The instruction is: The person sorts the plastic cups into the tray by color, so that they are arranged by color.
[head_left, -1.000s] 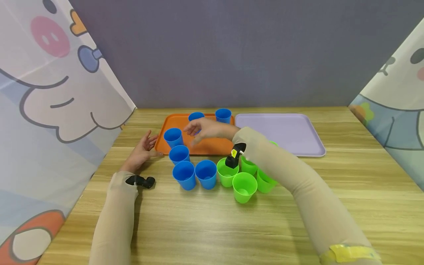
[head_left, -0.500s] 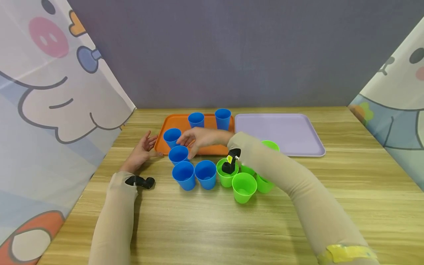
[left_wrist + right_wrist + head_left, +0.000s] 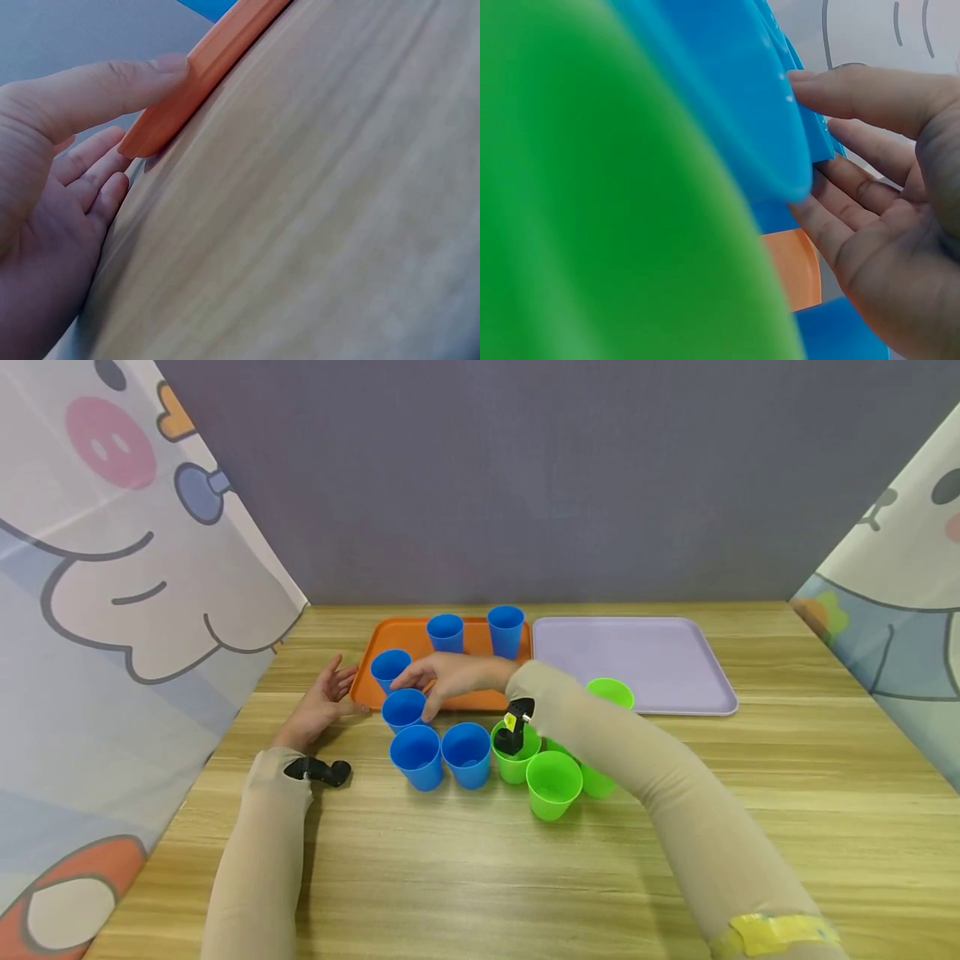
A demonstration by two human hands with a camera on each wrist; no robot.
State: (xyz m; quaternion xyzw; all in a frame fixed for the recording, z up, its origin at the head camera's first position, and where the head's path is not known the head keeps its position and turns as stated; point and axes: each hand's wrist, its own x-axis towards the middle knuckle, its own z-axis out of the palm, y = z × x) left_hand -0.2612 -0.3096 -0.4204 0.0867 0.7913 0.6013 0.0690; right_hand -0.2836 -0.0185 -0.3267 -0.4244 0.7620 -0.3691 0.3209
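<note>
Beige sleeves [image 3: 255, 860], black wrist cameras [image 3: 318, 771], yellow tape [image 3: 783, 933]

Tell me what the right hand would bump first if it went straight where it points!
Probably the blue cup by the front edge of the orange tray. The grip of the right hand may be touching it, but depth is unclear.

Head view: left arm [image 3: 258, 852] runs up from lower left, near vertical; left hand [image 3: 318, 706] left of centre, palm facing frame right, thumb apart, fingers loosely extended. Right arm [image 3: 675, 777] slants in from lower right, bent; right hand [image 3: 457, 677] near centre, pointing left, thumb below, fingers slightly curved.
</note>
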